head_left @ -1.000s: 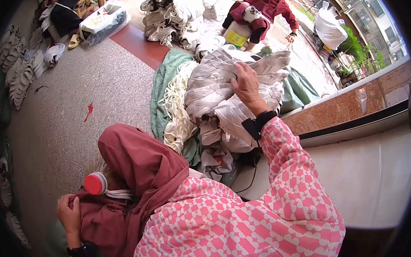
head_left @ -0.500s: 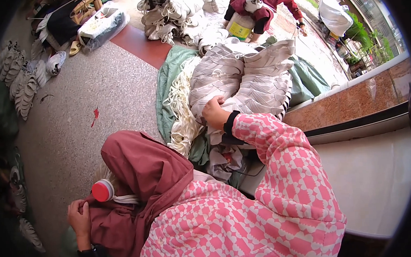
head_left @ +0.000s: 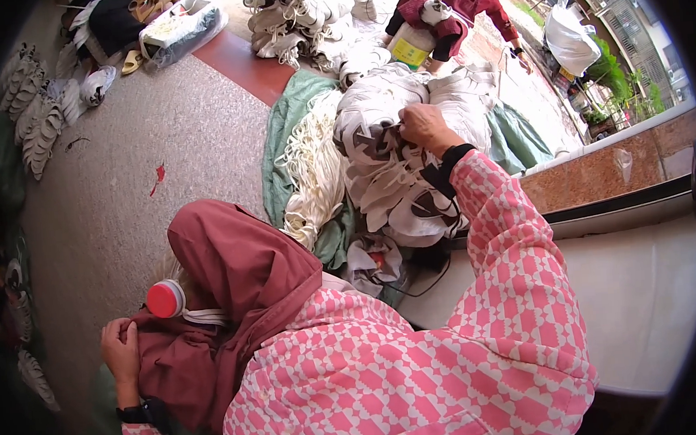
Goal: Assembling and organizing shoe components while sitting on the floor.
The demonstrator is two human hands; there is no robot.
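Observation:
My right hand (head_left: pixel 425 131) is closed on the edge of a stack of pale grey-white shoe uppers (head_left: pixel 381 108), its fingertips partly hidden. Below that hand, several uppers (head_left: pixel 398 194) fan apart and dark patches show among them. A second stack of uppers (head_left: pixel 468 94) stands just behind my wrist. Along the left side of the stacks lies a long bundle of cream laces (head_left: pixel 313 168) on green sacking (head_left: pixel 282 122). My left hand (head_left: pixel 121 351) rests against my maroon trouser leg (head_left: pixel 231 264), fingers curled in. Close to it is a red-capped white round container (head_left: pixel 164 299).
More uppers are heaped at the back (head_left: pixel 292 21) and at the far left (head_left: pixel 31 109). A person in maroon (head_left: pixel 474 2) sits at the back right by a plastic jug (head_left: pixel 413 46). A low ledge (head_left: pixel 616 165) runs along the right. A plastic-wrapped container (head_left: pixel 181 27) stands at the back left.
My right hand has moved up and right along the stacks. The near uppers have shifted and fanned open, showing dark patches. My left hand stays on the trouser leg.

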